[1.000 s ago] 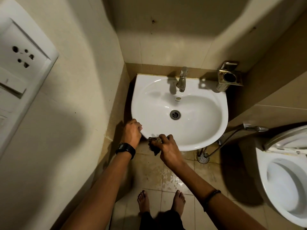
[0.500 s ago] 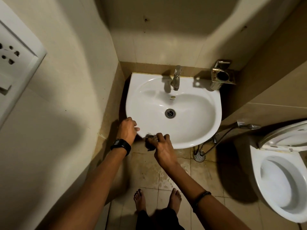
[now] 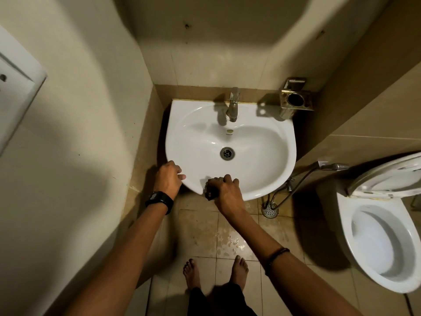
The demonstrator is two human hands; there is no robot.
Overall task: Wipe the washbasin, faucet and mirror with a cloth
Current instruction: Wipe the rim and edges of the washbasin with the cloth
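Right hand [image 3: 227,190] is curled tight round a small dark cloth [image 3: 210,190], which is bunched into a wad and pressed against the front lip of the washbasin [image 3: 268,169], a little left of the rim's nearest point. The cloth looks soft, light and limp, probably damp, so it should fold to any curve. Held as a wad in the fist it makes a firm pad, though spread flat under the fingers it would likely cover more of the bowl. Left hand [image 3: 169,179] grips the rim just beside it, fingers hooked over the edge with one tip lying on the white glaze, as if to steady the person. The basin is glazed ceramic, smooth, hard and shiny, a rounded bowl with a broad flat rim and a ringed metal drain [image 3: 227,153] at the bottom. Wet glaze would be slippery, and a wall-hung basin should not be leaned on hard, I judge. At the back rises the faucet [image 3: 233,103], a dull metal column with a short spout, narrow enough to wrap the cloth round. No mirror shows in this view. Further out are a boxy metal holder [image 3: 295,99] on the wall, a spray hose [image 3: 332,166], a white toilet [image 3: 344,224] with its lid raised, and blotchy wet floor tiles [image 3: 198,224].
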